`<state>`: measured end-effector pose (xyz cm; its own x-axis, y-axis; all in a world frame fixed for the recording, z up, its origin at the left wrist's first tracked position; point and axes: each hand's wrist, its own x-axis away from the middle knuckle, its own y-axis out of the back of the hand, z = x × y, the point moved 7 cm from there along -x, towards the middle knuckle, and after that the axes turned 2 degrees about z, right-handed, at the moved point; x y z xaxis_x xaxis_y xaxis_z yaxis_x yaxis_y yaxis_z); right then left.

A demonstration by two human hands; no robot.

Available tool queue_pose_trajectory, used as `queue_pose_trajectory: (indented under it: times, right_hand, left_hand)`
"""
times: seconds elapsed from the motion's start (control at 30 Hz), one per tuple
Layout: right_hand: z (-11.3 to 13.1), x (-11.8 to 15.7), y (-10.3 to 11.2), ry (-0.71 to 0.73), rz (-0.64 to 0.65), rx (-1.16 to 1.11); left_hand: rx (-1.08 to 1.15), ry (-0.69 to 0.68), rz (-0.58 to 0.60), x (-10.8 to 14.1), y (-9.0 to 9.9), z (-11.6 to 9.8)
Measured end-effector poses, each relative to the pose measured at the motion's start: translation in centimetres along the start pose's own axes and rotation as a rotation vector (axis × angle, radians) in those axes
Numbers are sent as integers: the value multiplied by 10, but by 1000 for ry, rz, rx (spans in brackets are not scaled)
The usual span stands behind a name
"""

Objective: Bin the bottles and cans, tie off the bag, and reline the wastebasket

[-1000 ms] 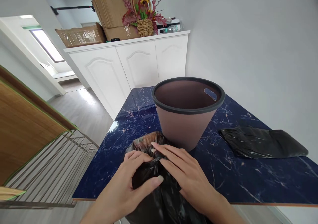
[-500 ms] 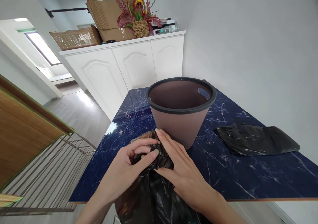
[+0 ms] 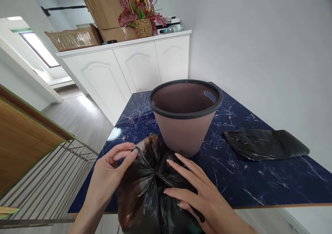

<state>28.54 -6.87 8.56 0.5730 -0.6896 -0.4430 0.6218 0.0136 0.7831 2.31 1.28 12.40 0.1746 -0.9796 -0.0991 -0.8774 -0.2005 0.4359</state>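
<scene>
A filled black garbage bag (image 3: 147, 196) bulges at the table's front edge, its plastic gathered in creases toward a knot-like centre. My left hand (image 3: 109, 168) pinches the bag's upper left part between thumb and index finger. On the bag's right side lies my right hand (image 3: 197, 192), fingers spread over the plastic, with a dark bit of plastic showing by its lower fingers. Just beyond the bag stands a mauve trash can (image 3: 184, 130) with a dark rim and a cut-out handle; what shows of its inside holds no liner.
A folded black plastic bag (image 3: 267, 144) lies to the right on the blue marbled table (image 3: 249, 182). A metal rack (image 3: 75, 161) is at the left. Behind, a white cabinet (image 3: 140, 64) carries cardboard boxes (image 3: 75, 38), a flower basket (image 3: 143, 28) and a bottle (image 3: 174, 29).
My hands have moved apart from the bag's gathered top, the left going left and the right going right and down. The bunched plastic now shows as a creased centre.
</scene>
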Motion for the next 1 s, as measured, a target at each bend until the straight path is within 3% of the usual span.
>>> queue_pose_trajectory:
  times: [0.2, 0.37, 0.53, 0.67, 0.83, 1.0]
  right_hand:
    - [-12, 34, -11, -66, -91, -25]
    - [-22, 36, -12, -143, -44, -117]
    - [-20, 18, -1, -213, -95, -142]
    - [-3, -12, 5, -175, -167, -95]
    - [9, -50, -8, -116, -91, 40]
    - [10, -58, -20, -50, -71, 90]
  left_hand:
    - [42, 70, -102, 0, 12, 29]
    - [56, 85, -138, 6, 12, 36]
    - [52, 70, -130, 16, 7, 40]
    - [69, 41, -122, 22, 5, 40]
    - [70, 14, -100, 25, 9, 38]
    - [75, -10, -123, 28, 22, 42]
